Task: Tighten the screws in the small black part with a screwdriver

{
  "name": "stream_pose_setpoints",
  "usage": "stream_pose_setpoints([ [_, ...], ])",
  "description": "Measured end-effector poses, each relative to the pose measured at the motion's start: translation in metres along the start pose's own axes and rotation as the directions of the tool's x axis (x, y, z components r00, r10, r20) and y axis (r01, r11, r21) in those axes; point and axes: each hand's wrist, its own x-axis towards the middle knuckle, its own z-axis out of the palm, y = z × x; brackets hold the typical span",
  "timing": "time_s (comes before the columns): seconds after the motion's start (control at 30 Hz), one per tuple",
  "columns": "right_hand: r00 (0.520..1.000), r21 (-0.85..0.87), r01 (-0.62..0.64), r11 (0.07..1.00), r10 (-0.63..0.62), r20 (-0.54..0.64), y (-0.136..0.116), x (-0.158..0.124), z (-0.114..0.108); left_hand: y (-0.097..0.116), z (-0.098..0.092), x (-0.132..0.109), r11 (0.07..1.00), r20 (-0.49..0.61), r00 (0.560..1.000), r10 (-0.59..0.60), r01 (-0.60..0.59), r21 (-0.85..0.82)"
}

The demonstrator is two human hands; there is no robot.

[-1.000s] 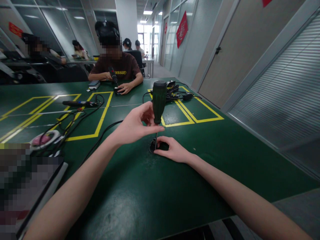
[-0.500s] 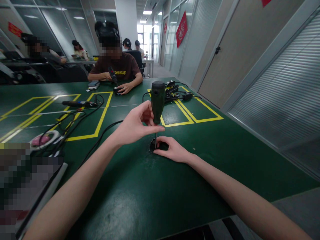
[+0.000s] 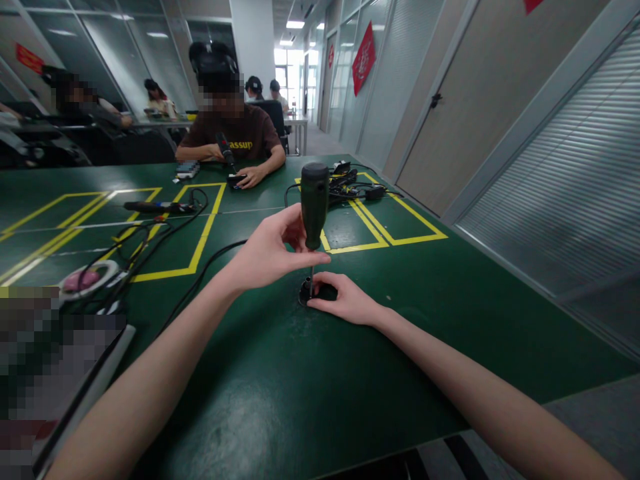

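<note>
My left hand (image 3: 274,248) is closed around the lower end of the dark green handle of a screwdriver (image 3: 315,203). The tool stands nearly upright, its thin shaft pointing down. At its tip lies a small round black part (image 3: 304,293) on the green table (image 3: 280,380). From the right, my right hand (image 3: 345,300) grips that black part between thumb and fingers, close beside the shaft. The fingers hide much of the part, and I cannot make out what the tip touches inside it.
A person (image 3: 235,137) works across the table with an electric screwdriver. Black cables (image 3: 345,187) are heaped at the back right. At left lie another electric screwdriver (image 3: 159,207), its cord, and a white tape roll (image 3: 90,280). Yellow tape lines (image 3: 200,243) mark the table.
The screwdriver's handle has shifted very slightly to the left at its top. Both of my hands keep nearly the same place, and the black part stays put.
</note>
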Motion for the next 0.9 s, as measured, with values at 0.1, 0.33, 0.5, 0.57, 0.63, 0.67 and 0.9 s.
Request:
stream_pose_setpoints([
  [0.1,1.000,0.000,-0.005,1.000,0.005,-0.001,0.0005,0.0001,0.0004,0.0015,0.0005,0.0000,1.000,-0.001,1.000,-0.002,0.002,-0.004],
  [0.33,1.000,0.006,-0.005,1.000,0.005,0.003,0.0001,-0.0004,0.0005,0.0026,0.0002,-0.0007,1.000,0.006,1.000,-0.006,0.006,-0.012],
  [0.5,1.000,0.006,-0.004,1.000,0.004,0.005,-0.0021,0.0002,-0.0003,0.0018,0.0001,-0.0017,1.000,0.005,1.000,-0.011,0.011,0.029],
  [0.57,1.000,0.006,-0.001,1.000,0.001,0.008,-0.0030,0.0004,-0.0008,0.0019,0.0000,-0.0019,0.999,0.004,1.000,-0.015,0.015,0.042],
  [0.63,1.000,0.006,-0.001,1.000,0.001,0.012,-0.0035,0.0004,-0.0012,0.0021,-0.0002,-0.0019,0.999,0.005,1.000,-0.019,0.019,0.050],
  [0.67,1.000,0.005,-0.001,1.000,0.001,0.013,-0.0034,0.0004,-0.0013,0.0022,-0.0002,-0.0018,0.998,0.007,1.000,-0.021,0.020,0.051],
  [0.9,1.000,-0.002,-0.006,1.000,0.006,0.007,-0.0013,0.0004,-0.0007,0.0031,0.0007,-0.0015,0.998,0.010,1.000,-0.013,0.012,0.058],
])
